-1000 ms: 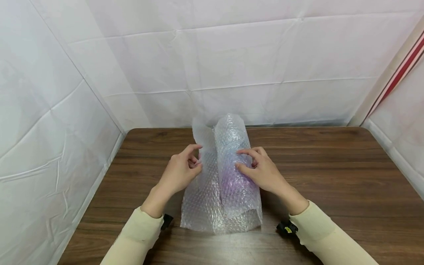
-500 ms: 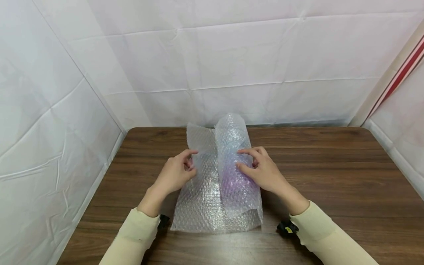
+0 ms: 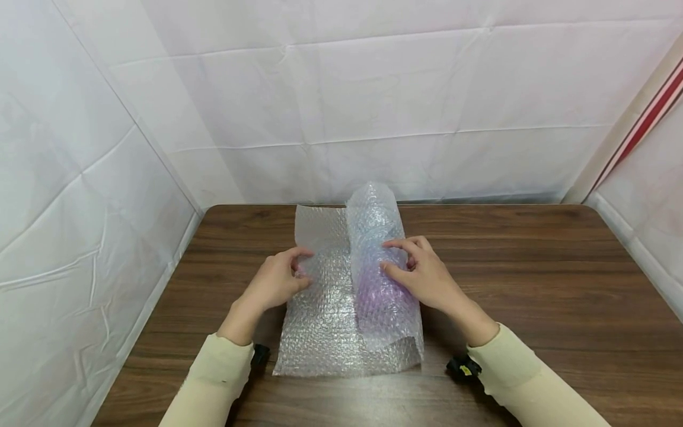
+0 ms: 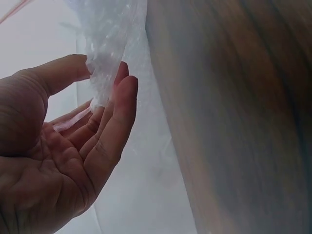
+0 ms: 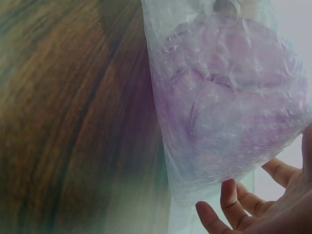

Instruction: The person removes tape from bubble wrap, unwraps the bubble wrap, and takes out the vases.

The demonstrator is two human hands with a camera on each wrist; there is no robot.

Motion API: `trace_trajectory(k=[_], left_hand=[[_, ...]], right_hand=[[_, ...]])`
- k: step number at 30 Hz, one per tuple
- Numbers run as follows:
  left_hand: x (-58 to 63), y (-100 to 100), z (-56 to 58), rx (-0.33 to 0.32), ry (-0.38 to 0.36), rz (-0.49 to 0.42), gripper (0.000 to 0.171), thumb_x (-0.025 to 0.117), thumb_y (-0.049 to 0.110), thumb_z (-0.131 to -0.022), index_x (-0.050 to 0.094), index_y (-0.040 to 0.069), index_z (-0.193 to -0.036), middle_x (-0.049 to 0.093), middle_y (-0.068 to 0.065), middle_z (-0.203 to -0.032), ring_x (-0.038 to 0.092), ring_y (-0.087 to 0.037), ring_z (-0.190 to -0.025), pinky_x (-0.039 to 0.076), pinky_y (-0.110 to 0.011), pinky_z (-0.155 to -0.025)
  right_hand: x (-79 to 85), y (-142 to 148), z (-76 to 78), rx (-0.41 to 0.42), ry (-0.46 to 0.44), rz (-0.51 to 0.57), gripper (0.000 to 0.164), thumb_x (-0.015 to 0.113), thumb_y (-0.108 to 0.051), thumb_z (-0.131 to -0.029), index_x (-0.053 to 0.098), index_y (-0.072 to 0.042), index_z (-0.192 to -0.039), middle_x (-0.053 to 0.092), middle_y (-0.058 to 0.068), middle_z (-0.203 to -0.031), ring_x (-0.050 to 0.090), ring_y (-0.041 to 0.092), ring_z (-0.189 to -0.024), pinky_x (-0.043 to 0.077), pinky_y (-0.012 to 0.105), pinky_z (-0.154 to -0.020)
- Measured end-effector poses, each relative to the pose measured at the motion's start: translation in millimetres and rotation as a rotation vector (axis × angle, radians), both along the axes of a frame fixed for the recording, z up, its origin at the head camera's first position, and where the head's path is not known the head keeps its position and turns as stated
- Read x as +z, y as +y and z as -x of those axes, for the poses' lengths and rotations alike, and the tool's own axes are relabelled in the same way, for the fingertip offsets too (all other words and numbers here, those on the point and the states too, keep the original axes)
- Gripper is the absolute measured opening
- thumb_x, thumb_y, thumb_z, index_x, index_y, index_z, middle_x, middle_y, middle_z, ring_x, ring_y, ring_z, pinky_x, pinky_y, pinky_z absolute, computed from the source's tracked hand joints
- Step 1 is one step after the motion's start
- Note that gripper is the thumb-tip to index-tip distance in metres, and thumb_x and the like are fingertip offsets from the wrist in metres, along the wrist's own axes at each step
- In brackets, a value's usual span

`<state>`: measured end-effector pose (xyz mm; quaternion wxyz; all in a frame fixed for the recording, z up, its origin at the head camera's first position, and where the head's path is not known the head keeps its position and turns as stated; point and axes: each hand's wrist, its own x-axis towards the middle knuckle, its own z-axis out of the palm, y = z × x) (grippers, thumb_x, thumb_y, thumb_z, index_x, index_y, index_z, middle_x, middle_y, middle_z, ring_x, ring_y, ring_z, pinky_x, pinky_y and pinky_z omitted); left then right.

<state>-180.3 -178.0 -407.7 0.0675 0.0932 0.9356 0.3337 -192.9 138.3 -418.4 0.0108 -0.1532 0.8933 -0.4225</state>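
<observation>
While left hand (image 3: 274, 279) pinches bubble wrap (image 3: 322, 323), right hand (image 3: 424, 276) rests, fingers apart, on wrapped purple-blue bundle (image 3: 373, 290); wrist camera (image 3: 456, 365), yellow mark (image 3: 465, 371) illegible.

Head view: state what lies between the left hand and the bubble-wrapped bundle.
The head view shows unrolled bubble wrap between the left hand and the bubble-wrapped bundle.

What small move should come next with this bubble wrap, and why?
Perhaps ease the bubble wrap gently leftward with the left hand: its fingers pinch the sheet's left edge, that side lies spread open, and the right hand holds the rolled bundle, so a light pull seems unlikely to drag it along.
</observation>
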Motion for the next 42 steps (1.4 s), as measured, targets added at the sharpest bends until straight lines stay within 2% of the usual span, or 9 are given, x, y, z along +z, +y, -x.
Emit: trace_trajectory(k=[5, 14, 22, 31, 42], left_hand=[[-2.9, -4.8, 2.2, -0.002, -0.042, 0.001, 0.055, 0.08, 0.017, -0.091, 0.06, 0.014, -0.143, 0.065, -0.01, -0.106, 0.059, -0.017, -0.072, 0.05, -0.03, -0.063], [-11.8, -17.5, 8.7, -0.021, -0.136, -0.049, 0.061, 0.081, 0.012, -0.089, 0.058, 0.013, -0.145, 0.06, -0.01, -0.098, 0.063, -0.017, -0.063, 0.053, -0.032, -0.062], [-15.0, -18.9, 10.7, 0.005, -0.193, -0.062, 0.062, 0.082, 0.009, -0.088, 0.059, 0.012, -0.146, 0.056, -0.008, -0.093, 0.064, -0.018, -0.059, 0.055, -0.031, -0.063], [-17.4, -16.8, 9.8, 0.008, -0.218, -0.027, 0.06, 0.082, 0.011, -0.09, 0.06, 0.011, -0.146, 0.055, -0.006, -0.087, 0.058, -0.016, -0.057, 0.055, -0.03, -0.057], [-18.3, -16.9, 10.0, 0.03, -0.239, 0.01, 0.059, 0.083, 0.015, -0.089, 0.061, 0.016, -0.145, 0.055, -0.007, -0.086, 0.055, -0.017, -0.056, 0.056, -0.031, -0.052]], right_hand=[[0.4, 0.1, -0.3, -0.001, -0.007, 0.0, 0.046, 0.073, -0.043, -0.096, 0.065, -0.027, -0.138, 0.05, 0.008, -0.129, 0.05, 0.018, -0.084, 0.046, 0.033, -0.067], [0.6, 0.4, 0.7, 0.003, -0.004, -0.007, 0.046, 0.072, -0.043, -0.096, 0.064, -0.026, -0.139, 0.05, 0.008, -0.13, 0.051, 0.019, -0.087, 0.046, 0.033, -0.069], [1.6, 0.4, 0.5, 0.001, -0.009, -0.017, 0.047, 0.072, -0.043, -0.096, 0.064, -0.026, -0.139, 0.049, 0.009, -0.13, 0.05, 0.019, -0.087, 0.045, 0.033, -0.069], [0.8, 0.8, 0.2, 0.003, -0.015, -0.015, 0.047, 0.072, -0.043, -0.097, 0.064, -0.026, -0.14, 0.05, 0.009, -0.129, 0.05, 0.019, -0.086, 0.045, 0.034, -0.068], [4.7, 2.2, -0.1, 0.014, -0.02, -0.051, 0.048, 0.07, -0.046, -0.098, 0.063, -0.026, -0.141, 0.05, 0.008, -0.128, 0.051, 0.02, -0.089, 0.045, 0.034, -0.071]])
